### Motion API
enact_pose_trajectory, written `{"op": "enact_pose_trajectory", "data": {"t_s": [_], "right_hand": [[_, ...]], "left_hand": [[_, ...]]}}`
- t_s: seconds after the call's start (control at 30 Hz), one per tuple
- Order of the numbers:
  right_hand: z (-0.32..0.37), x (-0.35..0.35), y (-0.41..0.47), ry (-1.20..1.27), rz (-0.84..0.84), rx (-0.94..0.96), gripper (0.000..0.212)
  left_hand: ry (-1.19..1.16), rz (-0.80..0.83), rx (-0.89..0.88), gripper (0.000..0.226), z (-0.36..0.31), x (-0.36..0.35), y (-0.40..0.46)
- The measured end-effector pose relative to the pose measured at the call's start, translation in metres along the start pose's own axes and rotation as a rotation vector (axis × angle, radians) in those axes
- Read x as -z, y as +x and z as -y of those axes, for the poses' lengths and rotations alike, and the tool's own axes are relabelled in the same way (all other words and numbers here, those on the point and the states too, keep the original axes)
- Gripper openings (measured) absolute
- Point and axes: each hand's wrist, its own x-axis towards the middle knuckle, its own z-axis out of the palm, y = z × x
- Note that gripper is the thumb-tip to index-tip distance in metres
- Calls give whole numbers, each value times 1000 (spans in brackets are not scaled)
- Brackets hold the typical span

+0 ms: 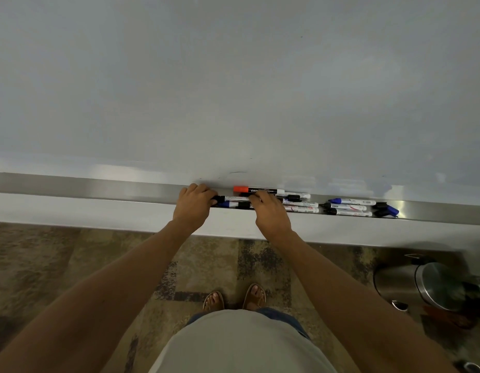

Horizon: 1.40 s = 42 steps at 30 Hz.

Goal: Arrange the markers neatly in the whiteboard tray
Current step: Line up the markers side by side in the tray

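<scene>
A metal whiteboard tray [99, 188] runs across the view below the whiteboard. Several markers lie in it. An orange-capped black marker [256, 189] rests at the back. My left hand [194, 204] curls its fingers round the black-capped end of a white marker [233, 198]. My right hand [269, 211] has its fingers curled over the other end of the same cluster, above a blue-capped marker [229, 204]. More white markers [300, 203] lie right of my right hand. A further group with blue and black caps [349, 207] lies to the right, beside loose caps [386, 208].
The whiteboard [233, 90] fills the upper view. Below the tray is a white ledge [99, 214] and patterned carpet. A steel pedal bin [432, 284] stands on the floor at the right. My sandalled feet [234, 298] are under the tray's middle.
</scene>
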Motion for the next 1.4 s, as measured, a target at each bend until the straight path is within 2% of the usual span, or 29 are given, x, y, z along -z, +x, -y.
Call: {"op": "enact_pose_trajectory", "data": {"t_s": [0.17,0.37,0.6,0.73,0.87,0.97,1.07,1.13,1.4], "right_hand": [[-1,-2,1,135,-12,-45,51],[0,1,-1,243,-141,-85,36],[1,9,0,122,-214,-68,43],[0,12,-3,48,-260,-36,39],[-2,15,-5,28,-235,-20,35],[-6,15,-6,-32,-258,0,18],[-4,20,-4,-146,-187,-105,65],[-4,24,-3,-177,-177,-160,81],[-9,35,-5,-206,-210,-184,95]], "left_hand": [[-8,-2,-7,22,0,1,0],[-71,-33,-34,21,0,3,-1],[-163,-102,-65,15,-1,7,-3],[-266,-44,-79,18,-3,9,0],[-423,-4,-61,22,-11,15,4],[-580,8,-39,27,-19,22,5],[-697,63,26,28,-27,28,8],[-748,106,34,25,-31,30,10],[-1014,242,105,26,-44,41,9]]}}
